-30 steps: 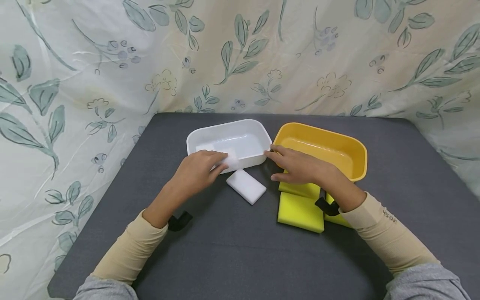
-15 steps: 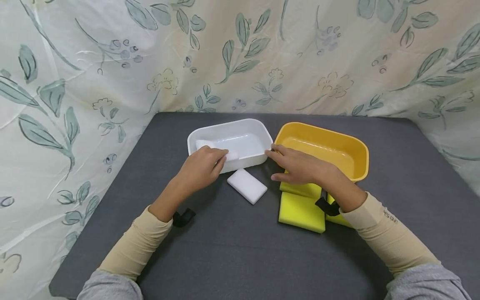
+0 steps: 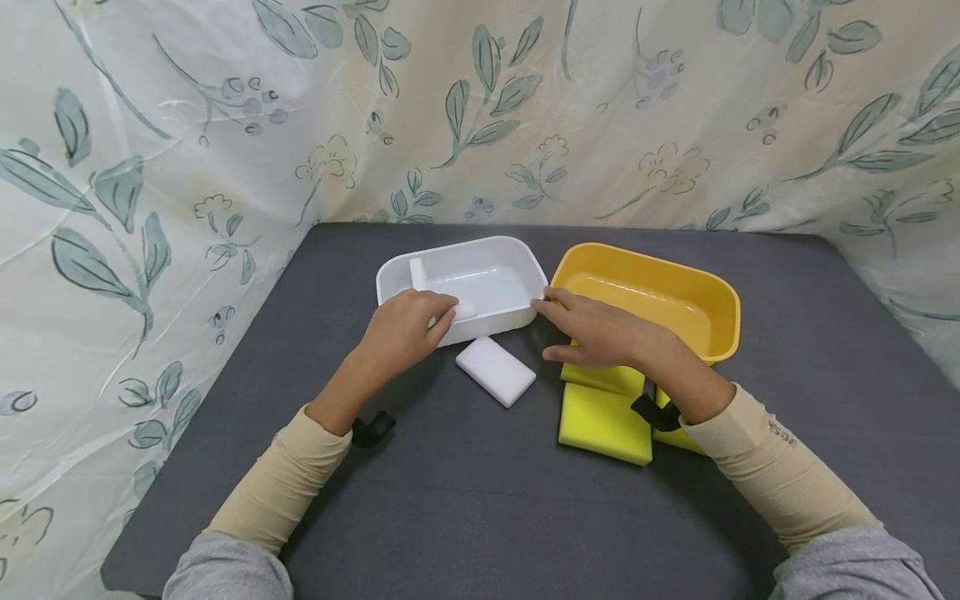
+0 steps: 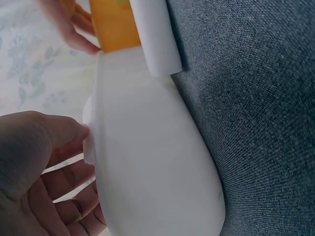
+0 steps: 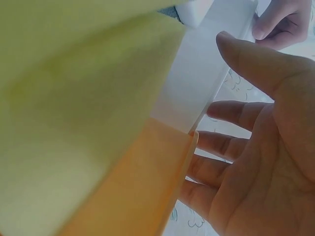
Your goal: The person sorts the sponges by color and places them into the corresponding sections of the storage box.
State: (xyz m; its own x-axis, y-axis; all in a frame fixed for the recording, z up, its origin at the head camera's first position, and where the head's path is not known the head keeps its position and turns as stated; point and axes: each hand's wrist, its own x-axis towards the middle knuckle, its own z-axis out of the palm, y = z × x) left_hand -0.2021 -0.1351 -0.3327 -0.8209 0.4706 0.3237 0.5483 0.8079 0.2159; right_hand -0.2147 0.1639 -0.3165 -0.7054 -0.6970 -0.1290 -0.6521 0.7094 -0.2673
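My left hand (image 3: pixel 408 329) reaches over the near rim of the white tub (image 3: pixel 517 318). Its thumb and fingers pinch a white sponge (image 4: pixel 89 151) that shows just above the rim in the left wrist view. Farther left inside the tub, a narrow white edge (image 3: pixel 417 273) stands out past the knuckles; the hand hides what joins it. My right hand (image 3: pixel 600 331) has its fingers extended, with fingertips right where the white tub's rim meets the yellow tub (image 3: pixel 720 333). A second white sponge (image 3: pixel 496 372) lies on the table in front of the white tub.
Several yellow sponges (image 3: pixel 604 422) lie in front of the yellow tub, partly under my right wrist and forearm. The dark grey cloth (image 3: pixel 480 525) covers the table. Behind it hangs a floral curtain (image 3: pixel 480 108).
My left hand has shifted slightly right, and the white piece inside the tub has turned from lying broad to showing a narrow edge. My right hand has stayed at the rims.
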